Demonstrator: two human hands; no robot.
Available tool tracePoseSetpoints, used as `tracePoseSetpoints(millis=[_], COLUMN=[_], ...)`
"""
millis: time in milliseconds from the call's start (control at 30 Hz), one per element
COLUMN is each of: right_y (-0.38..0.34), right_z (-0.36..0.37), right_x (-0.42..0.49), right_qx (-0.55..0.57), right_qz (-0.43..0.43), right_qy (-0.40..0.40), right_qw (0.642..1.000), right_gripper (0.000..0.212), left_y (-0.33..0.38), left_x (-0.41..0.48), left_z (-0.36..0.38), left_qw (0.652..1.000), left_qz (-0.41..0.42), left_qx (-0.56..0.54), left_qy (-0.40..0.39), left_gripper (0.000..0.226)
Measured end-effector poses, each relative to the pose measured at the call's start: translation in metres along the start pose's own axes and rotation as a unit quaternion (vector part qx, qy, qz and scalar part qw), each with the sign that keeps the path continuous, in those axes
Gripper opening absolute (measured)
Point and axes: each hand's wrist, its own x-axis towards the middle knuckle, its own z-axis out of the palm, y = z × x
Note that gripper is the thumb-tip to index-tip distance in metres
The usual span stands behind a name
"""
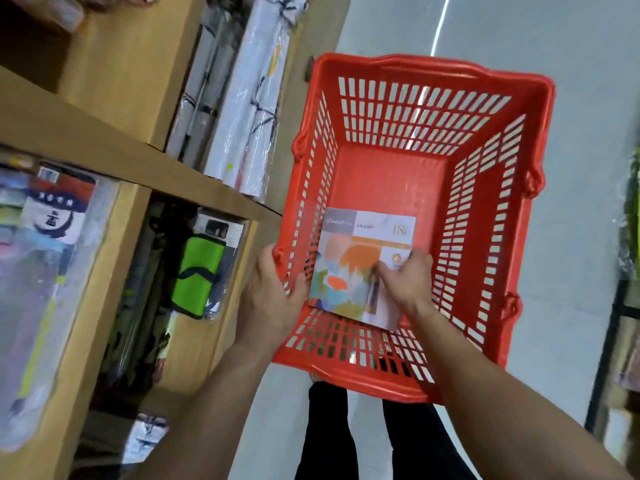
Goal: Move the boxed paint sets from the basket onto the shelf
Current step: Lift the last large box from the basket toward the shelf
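A red plastic basket [485, 209] stands on the floor in front of me. Inside it, near the front wall, lies a boxed paint set [356, 258] with a white top and colourful patches on its cover. My right hand [405, 275] rests on the box's right side, fingers closed on its edge. My left hand [270, 296] grips the basket's front left corner, thumb inside the rim. The wooden shelf [114, 147] runs along the left.
The shelf holds rolled white paper [249, 98], packaged goods in clear wrap [45, 271] and a green and black case [197, 271]. Grey floor [571, 46] lies beyond the basket. My dark-trousered legs [363, 438] are below it. Another rack edge [623, 323] stands at far right.
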Motion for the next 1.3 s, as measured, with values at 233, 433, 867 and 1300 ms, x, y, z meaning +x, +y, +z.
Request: tracePoseSetpoints(millis=[233, 433, 867, 1300], right_y=[-0.025, -0.054, -0.167, -0.252], right_z=[-0.009, -0.064, -0.207, -0.148], right_x=[-0.045, -0.094, -0.225, -0.397], right_qx=[0.034, 0.042, 0.264, 0.072], right_qz=[-0.073, -0.15, -0.312, -0.472], right_qy=[0.041, 0.094, -0.038, -0.396], right_qw=[0.996, 0.983, 0.912, 0.784], right_gripper=[0.03, 0.033, 0.014, 0.068], left_y=[0.009, 0.03, 0.125, 0.064], left_x=[-0.004, -0.007, -0.103, -0.304], left_z=[-0.007, -0.032, -0.147, -0.304], left_qw=[0.999, 0.996, 0.987, 0.892], left_qz=[-0.017, -0.049, -0.009, -0.049], left_qx=[0.007, 0.034, -0.16, -0.308], left_qy=[-0.028, -0.066, -0.018, 0.326], left_gripper=[0.054, 0.069, 0.046, 0.047])
